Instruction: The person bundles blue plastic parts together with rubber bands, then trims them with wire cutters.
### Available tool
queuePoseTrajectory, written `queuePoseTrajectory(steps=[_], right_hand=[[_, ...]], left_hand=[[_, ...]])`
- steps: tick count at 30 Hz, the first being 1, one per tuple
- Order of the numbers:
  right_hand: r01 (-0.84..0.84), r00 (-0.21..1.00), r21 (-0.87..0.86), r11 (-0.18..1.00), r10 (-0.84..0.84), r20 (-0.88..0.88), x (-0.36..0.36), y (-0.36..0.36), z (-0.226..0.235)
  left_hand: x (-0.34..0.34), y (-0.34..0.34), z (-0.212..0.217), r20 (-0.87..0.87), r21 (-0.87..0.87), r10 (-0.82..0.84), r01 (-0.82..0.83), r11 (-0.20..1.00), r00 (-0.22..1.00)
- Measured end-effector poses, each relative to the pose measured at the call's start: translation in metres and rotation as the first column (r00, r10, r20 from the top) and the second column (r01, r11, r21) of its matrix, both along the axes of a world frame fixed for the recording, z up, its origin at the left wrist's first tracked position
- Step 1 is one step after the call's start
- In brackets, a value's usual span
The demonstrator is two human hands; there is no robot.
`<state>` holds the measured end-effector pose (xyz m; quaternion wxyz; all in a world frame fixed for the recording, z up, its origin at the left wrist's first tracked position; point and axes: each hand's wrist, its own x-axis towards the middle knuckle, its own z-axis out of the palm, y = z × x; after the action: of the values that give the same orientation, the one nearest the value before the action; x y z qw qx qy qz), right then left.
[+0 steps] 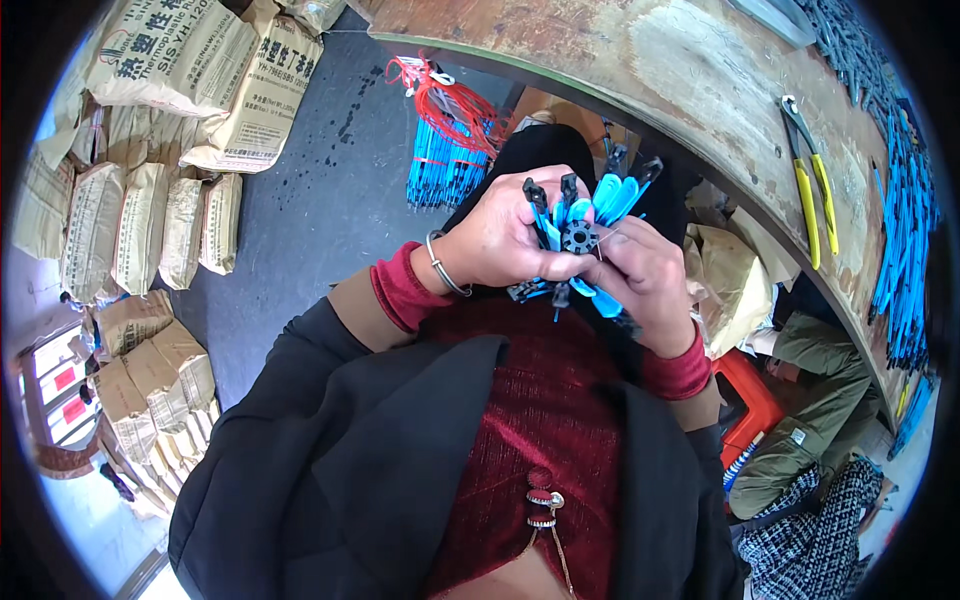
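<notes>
Close in front of my chest, both hands are closed around a cluster of blue ribs with black tips (610, 200), which resembles part of an umbrella frame. A round black notched hub (579, 237) faces up at its centre. My left hand (500, 230) wraps the left side, its thumb pressed just below the hub. My right hand (640, 275) pinches at the hub's right edge, where a thin pale wire (607, 236) shows near the fingertips. Ribs stick out above and below my fingers; the parts inside my grip are hidden.
A wooden bench (690, 70) curves along the far and right side. On it lie yellow-handled pliers (815, 190) and blue rods (905, 240). Bundled blue rods (440, 165) with red strands stand beyond my left hand. Paper sacks (140, 225) line the left; a person's green-trousered leg (820, 400) is at right.
</notes>
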<state>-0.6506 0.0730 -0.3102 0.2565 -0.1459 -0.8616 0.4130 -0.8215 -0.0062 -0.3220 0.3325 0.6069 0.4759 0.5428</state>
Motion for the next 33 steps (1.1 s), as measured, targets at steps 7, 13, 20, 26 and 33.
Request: queuePoseTrajectory(steps=[7,13,20,26,33], right_hand=[[0.048,0.997,0.073,0.996,-0.053,0.058,0.001,0.000,0.005],[0.213,0.977,-0.476,0.854,-0.182,0.111,0.004,-0.004,-0.006],[0.394,0.918,-0.085,0.915,-0.389,0.074,0.027,0.036,0.035],[0.261,0.766,0.902,0.344,-0.642,0.024,0.086,0.156,0.058],[0.274,0.735,0.720,0.638,-0.621,0.271,0.075,0.160,0.038]], left_hand=[[0.010,0.000,-0.003,0.157,-0.098,0.038,-0.023,0.995,0.987],[0.022,-0.001,-0.006,0.491,-0.208,0.114,-0.010,0.978,0.863],[0.005,-0.002,-0.013,0.369,-0.237,0.031,0.061,0.970,0.929],[-0.001,0.003,0.003,0.383,-0.246,-0.052,0.156,0.957,0.922],[-0.003,0.007,0.000,0.459,-0.165,-0.242,0.349,0.922,0.855]])
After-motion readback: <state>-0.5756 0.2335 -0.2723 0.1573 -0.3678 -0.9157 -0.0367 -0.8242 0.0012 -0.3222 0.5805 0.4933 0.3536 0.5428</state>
